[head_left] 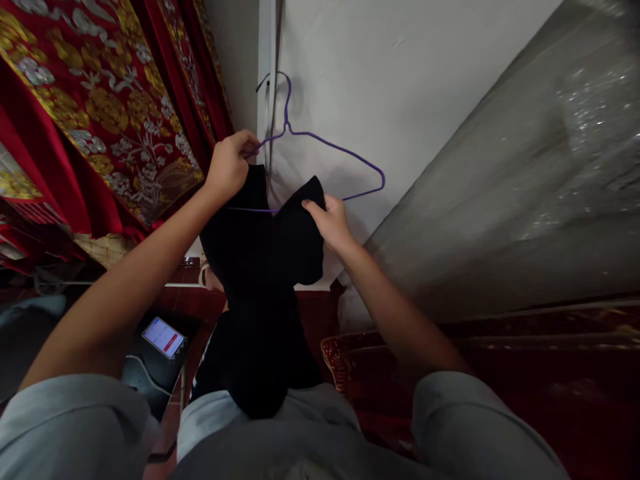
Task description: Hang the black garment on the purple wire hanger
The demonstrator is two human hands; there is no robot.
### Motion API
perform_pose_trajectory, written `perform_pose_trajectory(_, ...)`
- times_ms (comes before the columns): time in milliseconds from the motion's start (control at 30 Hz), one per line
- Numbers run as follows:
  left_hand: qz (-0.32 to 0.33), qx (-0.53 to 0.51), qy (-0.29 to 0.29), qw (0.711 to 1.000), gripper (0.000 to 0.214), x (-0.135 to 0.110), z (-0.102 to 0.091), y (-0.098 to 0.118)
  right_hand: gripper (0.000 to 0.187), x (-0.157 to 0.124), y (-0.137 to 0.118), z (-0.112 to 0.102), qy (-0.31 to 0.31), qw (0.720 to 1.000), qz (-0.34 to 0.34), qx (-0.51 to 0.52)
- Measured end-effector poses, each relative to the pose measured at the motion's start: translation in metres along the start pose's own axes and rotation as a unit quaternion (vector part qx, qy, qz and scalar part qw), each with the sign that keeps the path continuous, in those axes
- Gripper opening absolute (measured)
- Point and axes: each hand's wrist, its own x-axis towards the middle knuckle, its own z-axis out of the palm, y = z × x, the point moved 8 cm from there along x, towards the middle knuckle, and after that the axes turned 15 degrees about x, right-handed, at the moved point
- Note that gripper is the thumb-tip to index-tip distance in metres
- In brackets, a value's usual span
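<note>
My left hand (229,165) has its grip closed on the left shoulder of a thin purple wire hanger (325,141), which hangs by its hook against the white wall (410,73). My right hand (331,220) pinches a fold of the black cloth garment (260,293), which drapes over the hanger's lower bar and hangs down to my lap. A red and gold patterned fabric (100,100) hangs left; a lit phone (163,336) lies below.
</note>
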Motion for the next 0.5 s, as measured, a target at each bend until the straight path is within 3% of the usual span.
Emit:
perform_pose_trajectory(67,0.024,0.037,0.022,0.999,0.025,-0.007,0.002,-0.001,0.029,0.0,-0.007,0.002,-0.027,0.999,-0.022,-0.005)
perform_pose_trajectory(133,0.038,0.064,0.032,0.997,0.02,-0.01,-0.001,-0.004,0.027,-0.001,-0.025,-0.007,-0.027,0.994,-0.094,-0.043)
perform_pose_trajectory(233,0.043,0.096,0.019,0.994,0.014,-0.008,-0.007,-0.013,0.048,-0.004,-0.064,-0.053,0.101,0.956,-0.252,-0.112)
perform_pose_trajectory(300,0.04,0.12,0.013,0.992,0.012,-0.004,-0.011,-0.018,0.057,-0.003,-0.08,-0.09,0.181,0.927,-0.309,-0.112)
perform_pose_trajectory(400,0.023,0.156,0.0,0.987,0.012,0.003,-0.017,-0.023,0.01,0.023,-0.078,-0.116,0.148,0.954,-0.24,-0.103)
perform_pose_trajectory(433,0.017,0.166,-0.004,0.986,0.012,0.004,-0.019,-0.024,0.006,0.032,-0.075,-0.117,0.122,0.968,-0.199,-0.095)
perform_pose_trajectory(500,0.005,0.184,-0.002,0.983,0.013,0.003,-0.025,-0.025,0.018,0.044,-0.076,-0.112,0.093,0.983,-0.148,-0.054)
